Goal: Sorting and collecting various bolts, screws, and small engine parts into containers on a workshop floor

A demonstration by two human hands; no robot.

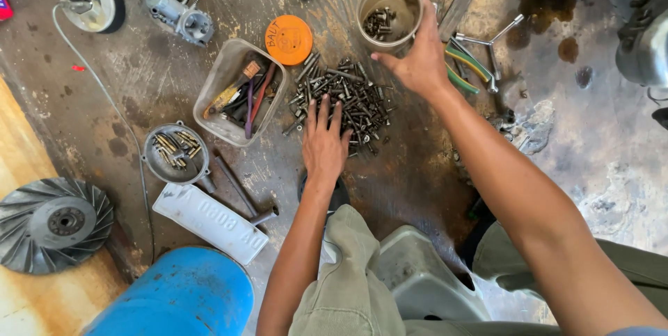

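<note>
The left hand [324, 142] lies flat and open, palm down, on the dirty floor. Its fingers are stretched and a little spread, and the fingertips [323, 105] reach into the near edge of the pile of dark bolts and screws [344, 99]. It grips nothing; it only touches the bolts at the edge of the pile.

The right hand [419, 58] is stretched further forward, over the far right side of the pile. It is half open, and its fingers lie against the side and the rim of the round container [388, 12], which stands upright just behind the pile. I cannot tell if the hand truly grips the container or only rests on it. Some bolts lie at the bottom of the container.

An orange lid [289, 40] lies flat just left of the container. Near the left hand, on its left, stands a clear plastic box [238, 92] with small tools inside. Further left there is a shallow round dish [176, 153] with brass-coloured parts. To the right of the right hand lie pliers with green and yellow handles [466, 68] and a cross wrench [490, 47].
</note>
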